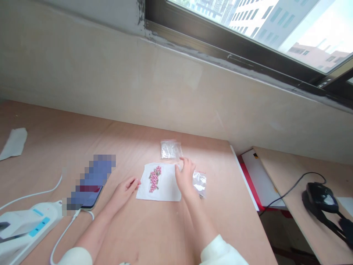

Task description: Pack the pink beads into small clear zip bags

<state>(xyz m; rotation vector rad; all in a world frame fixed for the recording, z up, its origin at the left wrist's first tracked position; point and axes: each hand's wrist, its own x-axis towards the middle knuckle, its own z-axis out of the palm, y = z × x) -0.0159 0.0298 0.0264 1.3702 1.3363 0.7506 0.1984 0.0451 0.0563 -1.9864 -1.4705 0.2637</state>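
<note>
A white cloth or paper sheet (pixel 169 184) lies on the wooden table, with a cluster of pink beads (pixel 153 180) and small metallic pieces on its left half. At the sheet's left edge is my left hand (pixel 127 188), its fingers curled together near the edge; whether anything is pinched there is too small to tell. My right hand (pixel 185 175) is over the sheet's right edge, thumb and fingers apart with nothing between them. Behind the sheet lies a clear zip bag (pixel 171 150). Another clear bag (pixel 199 182) is just right of my right hand.
A phone (pixel 92 200), partly pixelated, and a white power strip (pixel 41 224) with cables are at the left. A paper scrap (pixel 14 143) lies far left. Across a gap on the right, a second table (pixel 298 191) holds a black device (pixel 322 198).
</note>
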